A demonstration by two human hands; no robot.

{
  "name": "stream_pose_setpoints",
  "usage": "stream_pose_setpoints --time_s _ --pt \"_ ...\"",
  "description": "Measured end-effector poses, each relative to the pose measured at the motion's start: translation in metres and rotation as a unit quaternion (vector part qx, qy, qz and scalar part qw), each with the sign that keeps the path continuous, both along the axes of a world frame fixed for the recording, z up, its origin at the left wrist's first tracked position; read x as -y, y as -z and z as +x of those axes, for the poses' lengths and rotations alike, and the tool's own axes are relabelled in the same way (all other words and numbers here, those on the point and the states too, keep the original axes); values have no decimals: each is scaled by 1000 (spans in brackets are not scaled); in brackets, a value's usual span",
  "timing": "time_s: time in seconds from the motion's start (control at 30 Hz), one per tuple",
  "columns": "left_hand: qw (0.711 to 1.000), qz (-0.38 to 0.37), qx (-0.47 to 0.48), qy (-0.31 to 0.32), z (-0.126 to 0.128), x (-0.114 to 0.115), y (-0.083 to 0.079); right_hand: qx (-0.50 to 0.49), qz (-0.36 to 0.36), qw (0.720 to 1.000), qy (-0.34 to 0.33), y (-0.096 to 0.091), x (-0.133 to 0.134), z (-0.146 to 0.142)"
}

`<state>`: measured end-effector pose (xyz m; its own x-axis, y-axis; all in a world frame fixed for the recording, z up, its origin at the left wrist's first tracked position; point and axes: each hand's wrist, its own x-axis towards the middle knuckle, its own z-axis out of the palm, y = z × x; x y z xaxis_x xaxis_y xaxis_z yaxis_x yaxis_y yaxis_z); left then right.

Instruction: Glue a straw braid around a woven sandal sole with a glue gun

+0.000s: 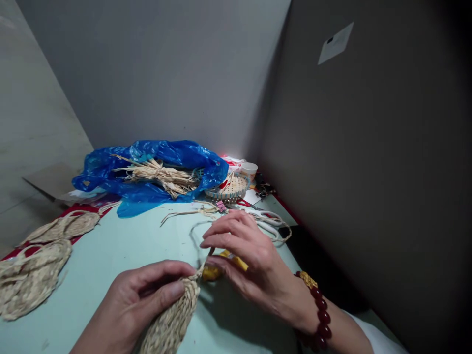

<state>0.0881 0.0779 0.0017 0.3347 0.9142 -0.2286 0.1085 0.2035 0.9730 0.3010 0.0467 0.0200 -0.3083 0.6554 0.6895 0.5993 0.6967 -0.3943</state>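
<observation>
My left hand (143,297) grips a braided straw piece (171,322) near its upper end, thumb on top and fingers behind. From that end a thin twisted straw strand (202,268) runs up to my right hand (245,255), which pinches it between thumb and forefinger. Below my right fingers, a yellow crumpled item (214,272) rests on the table, partly hidden, so I cannot tell its kind. White-handled scissors (271,231) lie just beyond my right hand, beside a thin cord loop (288,233).
At the back, a blue plastic bag (184,152) holds a bundle of dry straw (158,174). A round woven basket (234,187) and a paper cup (250,169) stand to its right. Woven straw pieces (35,275) lie at the left table edge. Grey partitions (165,73) close off the back and right.
</observation>
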Motion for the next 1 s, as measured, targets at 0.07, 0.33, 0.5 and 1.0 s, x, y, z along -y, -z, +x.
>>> stream_pose_setpoints --time_s 0.07,0.33,0.5,1.0 --pt "999 -27 32 -16 0 -1 0 -22 -12 1000 17 -2 2 1" --pt "953 -143 173 -205 2 -13 -6 138 -281 930 192 -9 5 29" --pt "952 -51 187 -238 -3 -17 -7 263 -394 857 203 -1 10 32" --pt "931 45 213 -292 -9 -24 -5 -154 -447 879 67 8 -3 33"
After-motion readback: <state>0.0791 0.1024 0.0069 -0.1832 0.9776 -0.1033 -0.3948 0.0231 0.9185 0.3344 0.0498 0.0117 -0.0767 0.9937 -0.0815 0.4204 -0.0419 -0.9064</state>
